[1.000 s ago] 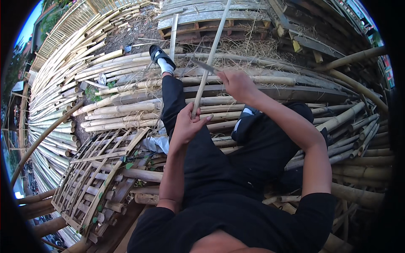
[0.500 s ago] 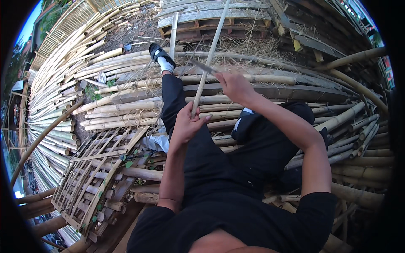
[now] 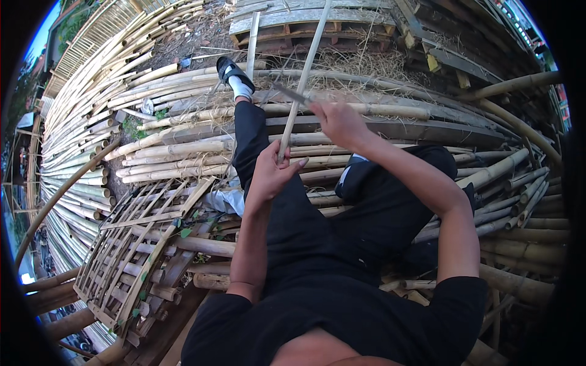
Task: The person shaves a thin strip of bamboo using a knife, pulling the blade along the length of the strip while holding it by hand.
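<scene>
From my remote seat I look down past the black-trousered lap, and nearest me is the bare left hand (image 3: 271, 175), its fingers curled around the lower end of a long, narrow, pale bamboo strip (image 3: 304, 78), the thumb jutting out to the right; the strip lies straight ahead of those fingers, its long axis running away from the body and leaning a little right until it leaves my view at the top edge; a little farther out, on the strip's right side, the right hand (image 3: 342, 126) is closed on what I take to be the handle of a thin, grey metal blade (image 3: 290, 93), the handle itself hidden in the fist; the blade points left and slightly away, its line crossing the strip's at a steep angle beyond the left fist, though I cannot tell whether edge and strip touch; so the left hand has the strip itself, while the right meets it only through the blade, with a gap between knuckles and strip; beyond lie stacked, tan, round bamboo poles (image 3: 390, 111), and farther still a weathered grey wooden pallet (image 3: 360, 19), which the strip's far part overlaps in my view.
</scene>
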Motion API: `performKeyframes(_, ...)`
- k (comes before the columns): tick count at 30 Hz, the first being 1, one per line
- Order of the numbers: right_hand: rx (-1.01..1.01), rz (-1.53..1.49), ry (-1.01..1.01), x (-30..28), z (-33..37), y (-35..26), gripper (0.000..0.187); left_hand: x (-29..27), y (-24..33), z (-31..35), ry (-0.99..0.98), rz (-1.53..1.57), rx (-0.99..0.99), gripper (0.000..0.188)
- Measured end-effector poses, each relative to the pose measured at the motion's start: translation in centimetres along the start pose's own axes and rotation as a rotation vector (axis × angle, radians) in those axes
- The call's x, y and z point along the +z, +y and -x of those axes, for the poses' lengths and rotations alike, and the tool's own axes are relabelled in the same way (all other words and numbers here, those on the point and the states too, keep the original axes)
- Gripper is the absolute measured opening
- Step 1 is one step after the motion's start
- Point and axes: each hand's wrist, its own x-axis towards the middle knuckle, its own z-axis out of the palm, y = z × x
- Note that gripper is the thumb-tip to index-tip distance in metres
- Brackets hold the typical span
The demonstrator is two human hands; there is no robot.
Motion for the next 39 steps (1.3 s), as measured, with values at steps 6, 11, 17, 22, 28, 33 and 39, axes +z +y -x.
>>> performKeyframes(6,0.039,0.011,0.015,-0.8,-0.7,0.5,0.04,0.3,0.3,0.6,0.005,-0.065,-0.048,0.03)
performKeyframes(11,-0.081,0.016,-0.206,1.5,2.9,-1.6,0.04,0.5,0.7,-0.7,0.068,-0.065,0.08,0.032)
performKeyframes(17,0.038,0.001,0.015,-0.1,-0.5,-0.3,0.044,0.0,0.8,-0.3,0.024,0.018,0.079,0.031)
performKeyframes(22,-0.037,-0.043,-0.252,-0.6,1.4,-2.6,0.041,0.6,0.3,-0.7,0.058,0.043,0.056,0.026)
performKeyframes(28,0.106,-0.334,-0.029,-2.3,-0.5,-1.6,0.048,-0.2,0.9,-0.5,0.169,-0.128,0.056,0.019)
performKeyframes(33,0.292,-0.486,0.146,-2.5,-1.7,-1.2,0.053,0.2,-0.3,-0.8,0.083,-0.109,0.037,0.019)
performKeyframes(39,0.306,-0.467,0.285,-2.2,-2.4,0.4,0.037,1.8,0.8,0.5,0.025,-0.215,0.086,0.021)
